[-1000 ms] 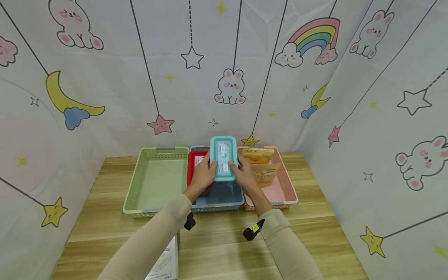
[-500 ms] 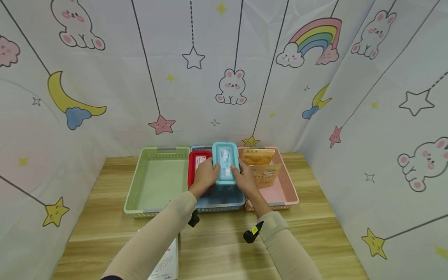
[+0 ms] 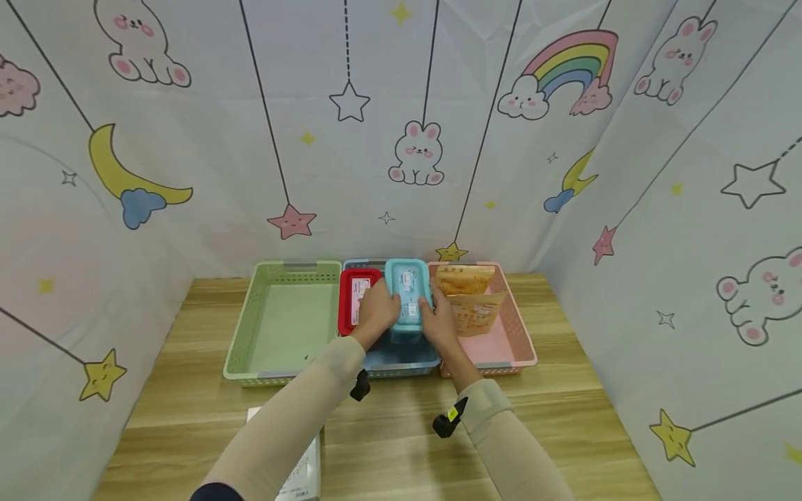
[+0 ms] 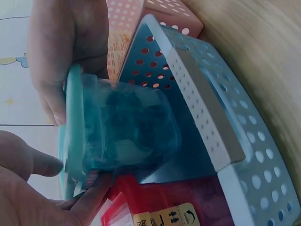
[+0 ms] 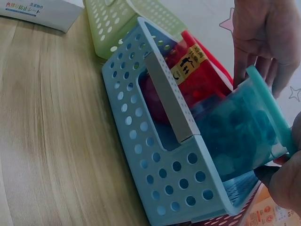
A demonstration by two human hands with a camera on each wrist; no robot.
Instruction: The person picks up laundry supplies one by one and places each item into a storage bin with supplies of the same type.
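My left hand [image 3: 378, 309] and right hand [image 3: 441, 323] grip a clear plastic tub with a turquoise lid [image 3: 409, 296] by its two long sides, thumbs near the lid's rim. The tub is partly inside the blue basket [image 4: 207, 108], its lid above the basket's rim in the left wrist view. Teal contents show through its wall [image 5: 244, 132]; what they are cannot be made out. A red-lidded tub [image 3: 359, 299] stands in the same basket, close beside my left fingers. The basket's floor is mostly hidden.
A green basket [image 3: 285, 320] stands to the left of the blue one. To the right, a pink basket [image 3: 501, 341] holds orange-brown pouches [image 3: 474, 313]. A white box [image 3: 303, 473] lies on the wooden table [image 3: 401, 445] near my left forearm. Patterned cloth [image 3: 250, 153] hangs behind.
Both hands have lowered the turquoise-lidded tub into the blue basket and shifted it slightly right, next to the red-lidded tub. My left forearm has moved right.
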